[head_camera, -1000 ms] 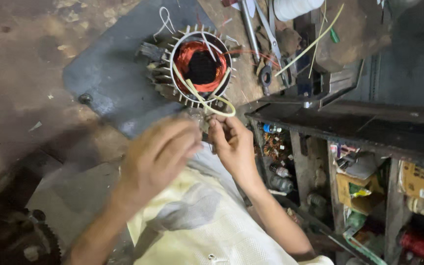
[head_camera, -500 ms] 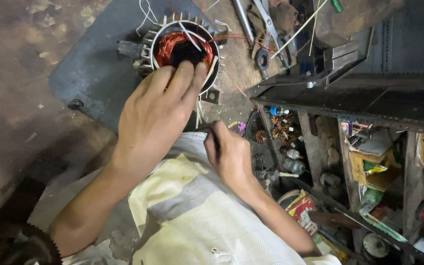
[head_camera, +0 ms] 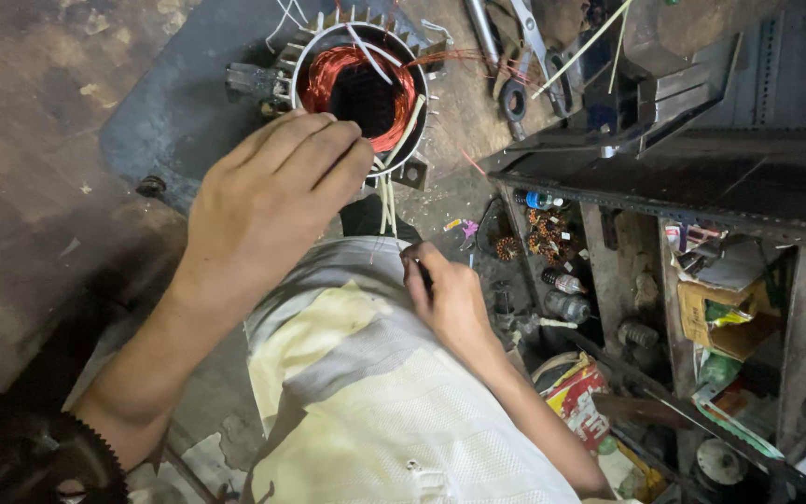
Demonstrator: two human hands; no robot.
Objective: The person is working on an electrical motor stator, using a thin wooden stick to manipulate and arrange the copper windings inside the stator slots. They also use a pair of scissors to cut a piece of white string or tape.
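A motor stator (head_camera: 358, 86) with copper-red windings and pale sleeved leads lies on a dark mat (head_camera: 179, 103) on the floor. My left hand (head_camera: 268, 201) reaches over its near rim, fingers together and pinching the pale sleeved wires (head_camera: 386, 194) that hang from it. My right hand (head_camera: 448, 297) is lower, above my knee, closed around a small dark thing, with thin wire strands running up from it toward the stator.
Wrenches and other tools (head_camera: 515, 56) lie behind the stator. A dark metal shelf rack (head_camera: 664, 187) at right holds small coils, bottles, boxes and cans. A toothed wheel (head_camera: 39, 448) sits at bottom left. Cracked concrete floor (head_camera: 20, 168) is at left.
My left hand has moved up from beside my right hand to the stator's rim. My right hand dropped toward my knee. The view shifted so the stator sits higher.
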